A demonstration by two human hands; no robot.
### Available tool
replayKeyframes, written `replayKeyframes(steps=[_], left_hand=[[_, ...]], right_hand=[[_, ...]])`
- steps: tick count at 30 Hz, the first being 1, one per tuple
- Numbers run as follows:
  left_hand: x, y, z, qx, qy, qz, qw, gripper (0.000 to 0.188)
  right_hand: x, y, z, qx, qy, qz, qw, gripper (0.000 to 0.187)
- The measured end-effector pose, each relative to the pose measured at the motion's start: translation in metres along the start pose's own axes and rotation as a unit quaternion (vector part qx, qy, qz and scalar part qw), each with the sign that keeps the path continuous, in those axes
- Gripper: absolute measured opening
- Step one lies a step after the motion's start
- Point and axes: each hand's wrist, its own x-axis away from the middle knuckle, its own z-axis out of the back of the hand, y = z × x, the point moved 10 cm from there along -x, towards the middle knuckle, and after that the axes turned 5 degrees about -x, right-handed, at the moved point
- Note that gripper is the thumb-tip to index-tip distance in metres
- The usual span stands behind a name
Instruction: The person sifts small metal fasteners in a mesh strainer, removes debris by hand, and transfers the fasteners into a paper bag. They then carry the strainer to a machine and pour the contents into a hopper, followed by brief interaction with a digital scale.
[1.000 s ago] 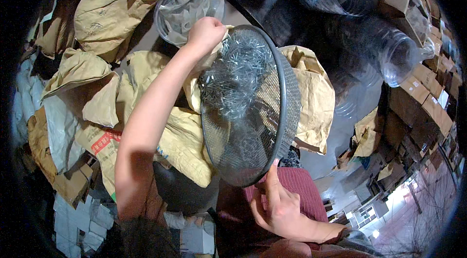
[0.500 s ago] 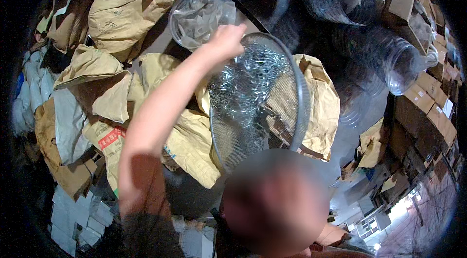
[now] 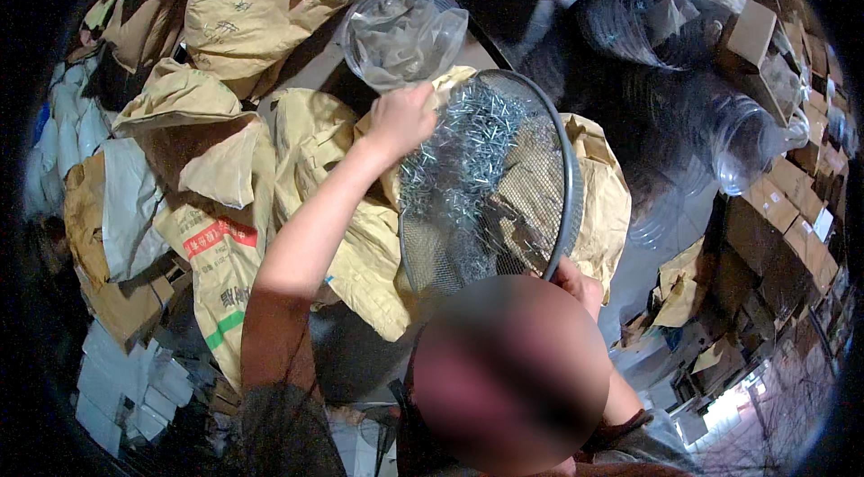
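Note:
A round mesh sieve [image 3: 569, 180] with a dark rim sits tilted in the middle, over a tan paper sack [image 3: 598, 198]. Inside it lies a heap of thin, shiny metal pieces [image 3: 481, 135] that look like nails. My left hand [image 3: 402, 123] is closed at the sieve's upper left rim, on a fold of the sack's paper edge; the fingertips are partly hidden. At the lower right rim, my right hand [image 3: 580, 286] has its fingers closed around the sieve, partly covered by a blurred patch.
A clear round tub [image 3: 360, 54] lined with plastic film stands beyond the sieve. Tan sacks [image 3: 256, 18] lie at the left. Coils of wire [image 3: 720, 117] fill the far right, beside stacked cardboard boxes [image 3: 783, 193]. White boxes [image 3: 135, 387] lie at the lower left.
My left hand has moved nearer along the sieve's rim, and tan paper now shows beside its fingers. My right hand has come into sight on the lower right rim.

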Motion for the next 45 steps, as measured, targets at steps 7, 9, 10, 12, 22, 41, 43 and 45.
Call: replayKeyframes(steps=[7,9,10,12,22,41,43,45], left_hand=[[0.0,-0.019,0.029,0.031,0.083,0.024,0.996,0.016],[0.002,-0.015,0.032,0.065,0.092,0.006,0.994,0.013],[0.005,0.003,0.03,0.05,0.102,-0.053,0.992,0.013],[0.019,0.035,0.032,0.01,0.085,-0.135,0.987,0.013],[0.107,-0.055,-0.003,-0.01,0.16,0.16,0.974,0.036],[0.277,-0.137,-0.159,0.056,0.024,0.388,0.919,0.025],[0.279,-0.134,-0.153,0.069,0.026,0.377,0.923,0.025],[0.273,-0.124,-0.129,0.071,0.0,0.352,0.933,0.026]], right_hand=[[0.02,-0.042,-0.032,0.128,-0.016,0.188,0.974,0.02],[0.013,-0.034,-0.032,0.076,-0.042,0.087,0.992,0.018],[0.011,-0.032,-0.031,0.068,-0.055,0.039,0.995,0.018],[0.016,-0.051,-0.034,0.113,-0.074,0.07,0.988,0.019],[0.031,-0.084,-0.072,0.119,-0.208,0.248,0.939,0.03],[0.005,-0.122,-0.129,0.459,-0.447,0.583,0.499,0.048],[0.002,-0.118,-0.123,0.447,-0.471,0.582,0.49,0.054],[0.014,-0.141,-0.13,0.438,-0.486,0.572,0.495,0.056]])
